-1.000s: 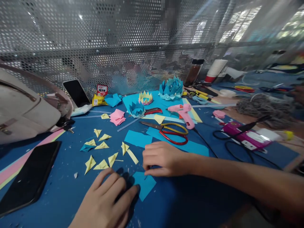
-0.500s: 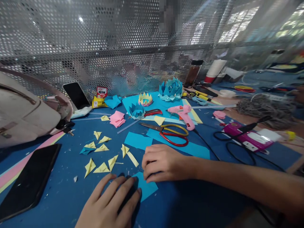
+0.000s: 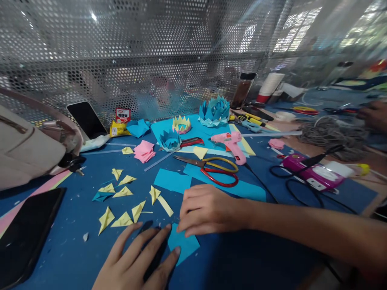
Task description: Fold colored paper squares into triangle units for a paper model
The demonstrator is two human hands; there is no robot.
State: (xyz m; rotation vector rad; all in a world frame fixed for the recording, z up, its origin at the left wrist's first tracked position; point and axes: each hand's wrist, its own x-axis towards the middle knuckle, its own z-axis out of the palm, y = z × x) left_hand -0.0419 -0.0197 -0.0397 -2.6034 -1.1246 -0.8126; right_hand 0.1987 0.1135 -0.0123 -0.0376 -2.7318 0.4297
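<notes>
A small sheet of blue paper [image 3: 185,245] lies at an angle on the blue tabletop at the front. My left hand [image 3: 136,255] is open, its fingers spread, with the fingertips resting at the sheet's left edge. At its upper edge, my right hand [image 3: 208,209] is closed, fingers curled down on the paper; the tips and thumb are partly hidden. Just beyond lie scissors [image 3: 204,164] with one yellow and one red handle, on and beside blue paper strips [image 3: 173,181]. Several folded yellow paper pieces [image 3: 123,219] are scattered past my left hand.
Behind the scissors lies a pink glue gun [image 3: 231,143]. Blue paper lotuses [image 3: 214,110] and pink squares [image 3: 144,151] sit farther back. A black phone [image 3: 33,229] and a bag [image 3: 27,145] occupy the left; a purple power strip [image 3: 311,173] with cables is at right.
The view has shifted slightly, so most things sit a little farther left. My right hand has come slightly nearer to me along the blue paper; my left hand stays spread at its edge.
</notes>
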